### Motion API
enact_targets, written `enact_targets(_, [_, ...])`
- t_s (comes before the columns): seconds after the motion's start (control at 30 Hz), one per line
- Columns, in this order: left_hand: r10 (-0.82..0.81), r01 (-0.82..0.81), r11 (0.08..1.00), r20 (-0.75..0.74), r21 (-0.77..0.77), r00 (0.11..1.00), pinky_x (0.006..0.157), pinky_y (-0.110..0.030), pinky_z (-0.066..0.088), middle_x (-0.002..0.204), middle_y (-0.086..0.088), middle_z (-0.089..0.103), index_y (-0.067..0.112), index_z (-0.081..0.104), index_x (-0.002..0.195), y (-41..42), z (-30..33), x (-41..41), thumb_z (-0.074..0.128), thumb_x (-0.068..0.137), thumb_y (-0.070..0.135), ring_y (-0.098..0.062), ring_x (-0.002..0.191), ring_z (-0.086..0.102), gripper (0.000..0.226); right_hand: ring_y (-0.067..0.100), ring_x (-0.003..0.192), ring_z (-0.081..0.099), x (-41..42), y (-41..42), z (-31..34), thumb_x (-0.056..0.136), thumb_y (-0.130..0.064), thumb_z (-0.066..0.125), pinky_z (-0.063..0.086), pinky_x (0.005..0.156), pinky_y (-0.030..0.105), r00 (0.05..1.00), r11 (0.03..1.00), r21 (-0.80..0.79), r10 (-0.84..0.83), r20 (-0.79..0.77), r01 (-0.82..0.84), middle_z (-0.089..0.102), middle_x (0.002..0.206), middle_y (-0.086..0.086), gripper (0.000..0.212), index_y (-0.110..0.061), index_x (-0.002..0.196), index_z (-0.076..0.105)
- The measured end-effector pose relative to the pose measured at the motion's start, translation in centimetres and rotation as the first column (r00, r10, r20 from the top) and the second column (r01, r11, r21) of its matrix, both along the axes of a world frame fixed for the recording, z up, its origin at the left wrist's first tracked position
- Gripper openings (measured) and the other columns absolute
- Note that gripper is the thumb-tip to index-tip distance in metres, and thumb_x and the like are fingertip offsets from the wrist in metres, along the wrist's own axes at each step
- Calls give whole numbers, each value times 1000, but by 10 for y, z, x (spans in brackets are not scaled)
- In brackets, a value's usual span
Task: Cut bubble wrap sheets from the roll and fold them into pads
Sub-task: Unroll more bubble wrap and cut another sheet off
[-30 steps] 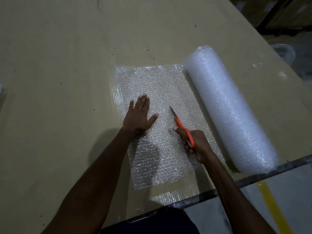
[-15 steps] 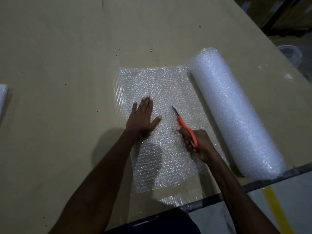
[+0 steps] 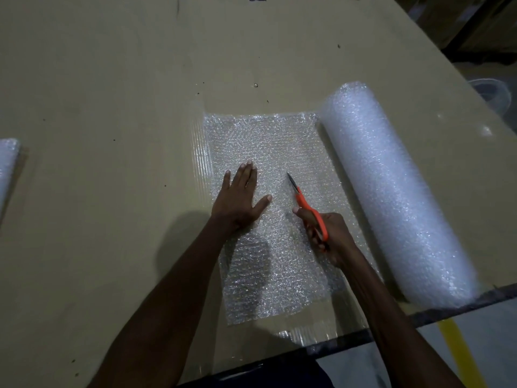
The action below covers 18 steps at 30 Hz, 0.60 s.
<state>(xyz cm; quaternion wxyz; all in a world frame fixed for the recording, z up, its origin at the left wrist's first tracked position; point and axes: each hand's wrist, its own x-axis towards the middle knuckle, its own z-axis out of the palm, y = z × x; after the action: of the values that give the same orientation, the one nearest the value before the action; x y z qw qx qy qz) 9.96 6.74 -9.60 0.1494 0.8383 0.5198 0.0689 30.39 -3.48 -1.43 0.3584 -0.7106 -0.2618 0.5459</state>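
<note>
Orange-handled scissors [image 3: 307,206] sit gripped in the right hand [image 3: 331,238], blades on the sheet [image 3: 268,219] unrolled from the roll [image 3: 391,191]. Left hand [image 3: 240,198] presses flat, fingers [image 3: 249,175] straight, on the sheet atop the cardboard surface [image 3: 112,107].

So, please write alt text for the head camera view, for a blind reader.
A right hand cuts an unrolled bubble wrap sheet with orange scissors while the left hand presses it flat. The roll lies to the right on a cardboard-covered table.
</note>
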Motion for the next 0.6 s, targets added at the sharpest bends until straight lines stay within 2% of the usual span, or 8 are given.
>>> enact_targets(0.13, [6, -6, 1000, 8, -12, 1000, 124, -48, -6, 167, -8, -10, 8, 1, 160, -1, 1, 0, 22, 100, 66, -19, 154, -10, 86, 16, 35, 37, -4, 10, 0, 75, -38, 89, 27, 37, 20, 1000, 1000, 14, -2, 2, 2, 52, 49, 8, 46, 0, 63, 66])
enact_targets(0.3, [29, -30, 999, -20, -45, 999, 122, -52, -10, 168, -6, -8, 10, 1, 160, 5, 6, -1, 29, 98, 69, -20, 154, -11, 91, 15, 32, 34, -2, 6, -2, 79, -28, 87, 24, 36, 19, 999, 1000, 26, -9, -32, 10, 48, 44, 9, 45, -7, 53, 57])
enact_targets(0.5, [29, -28, 999, -58, 17, 998, 123, -53, -7, 168, -9, -4, 8, 4, 160, 43, 13, -10, 18, 96, 71, -23, 154, -9, 91, 14, 36, 38, -2, 14, 4, 79, -37, 86, 26, 35, 18, 1000, 1000, -22, -2, -19, 2, 53, 50, 8, 41, -7, 62, 64])
enact_targets(0.6, [17, -16, 1000, -47, 20, 999, 124, -52, -3, 168, -12, -1, 6, 7, 160, 59, 11, -13, 23, 101, 65, -24, 155, -5, 85, 14, 35, 38, -6, 25, 7, 78, -39, 86, 26, 35, 18, 1000, 1000, -16, 4, -7, -4, 53, 50, 7, 42, -7, 64, 64])
